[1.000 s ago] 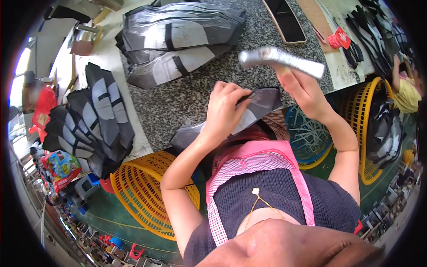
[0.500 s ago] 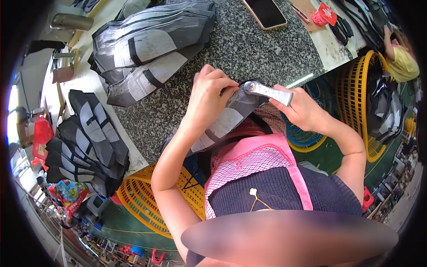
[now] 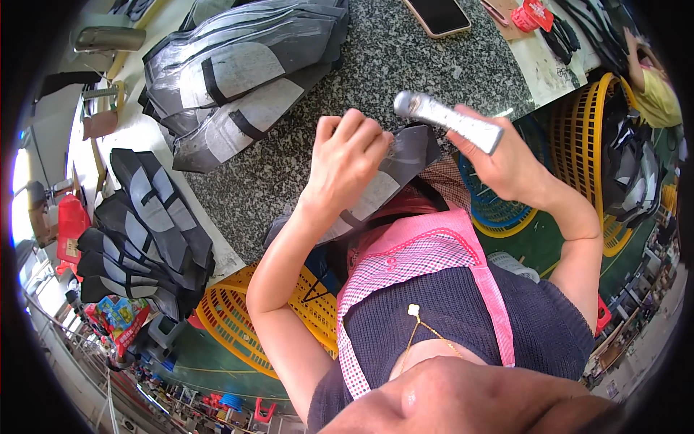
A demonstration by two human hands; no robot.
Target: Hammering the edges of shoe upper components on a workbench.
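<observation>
My right hand grips a hammer with a worn silver head, one end round and the other flared; its handle is hidden in the fist. The head is raised a little off the work. Beneath my left hand lies a dark grey, flexible-looking panel with a light grey patch, at the near edge of the speckled stone tabletop. My left fingers are curled and pinch the panel's far edge, close to its right end. The lower part of the panel passes under my left wrist.
A pile of similar panels covers the far left of the table. More panels hang over its left edge. A phone lies at the back. Yellow baskets stand right and below left. Another person's yellow sleeve shows far right.
The hammer has lifted off the panel's end, and its head has tilted, moving up and right with my right hand. My left fingers have curled more tightly at the edge.
</observation>
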